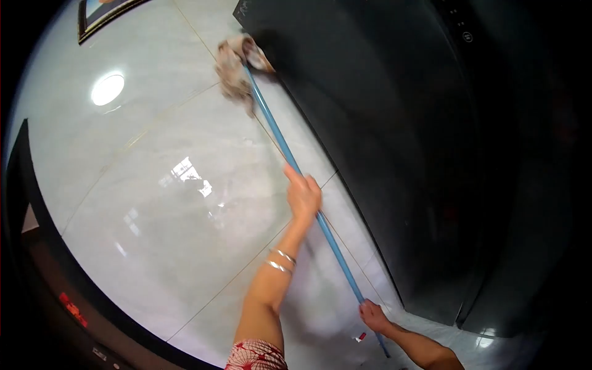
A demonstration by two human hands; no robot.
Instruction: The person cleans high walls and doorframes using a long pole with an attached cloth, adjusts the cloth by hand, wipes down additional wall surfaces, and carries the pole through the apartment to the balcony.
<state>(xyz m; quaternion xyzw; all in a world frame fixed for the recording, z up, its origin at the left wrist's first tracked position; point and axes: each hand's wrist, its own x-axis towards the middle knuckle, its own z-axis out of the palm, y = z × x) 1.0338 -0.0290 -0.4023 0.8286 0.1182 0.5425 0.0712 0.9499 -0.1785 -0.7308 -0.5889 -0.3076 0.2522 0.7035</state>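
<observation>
A long blue pole (336, 246) runs diagonally across the view, with a beige and brown rag (233, 71) bundled at its far end. The rag is a little blurred and lies against the glossy tiled surface (154, 203), close by the top edge of a dark cabinet-like appliance (370, 135). My left hand (304, 194) is closed around the pole's middle; two silver bangles sit on that forearm. Lower down, near the pole's other end, my right hand (373, 314) also grips it. The pole's tip sticks out just past that hand.
The dark appliance fills the right side, with small panel marks (467, 37) on its front. A framed picture (102, 18) shows at upper left. Along the left and lower left runs a dark frame edge (80, 271), with a red item (74, 309) beyond it.
</observation>
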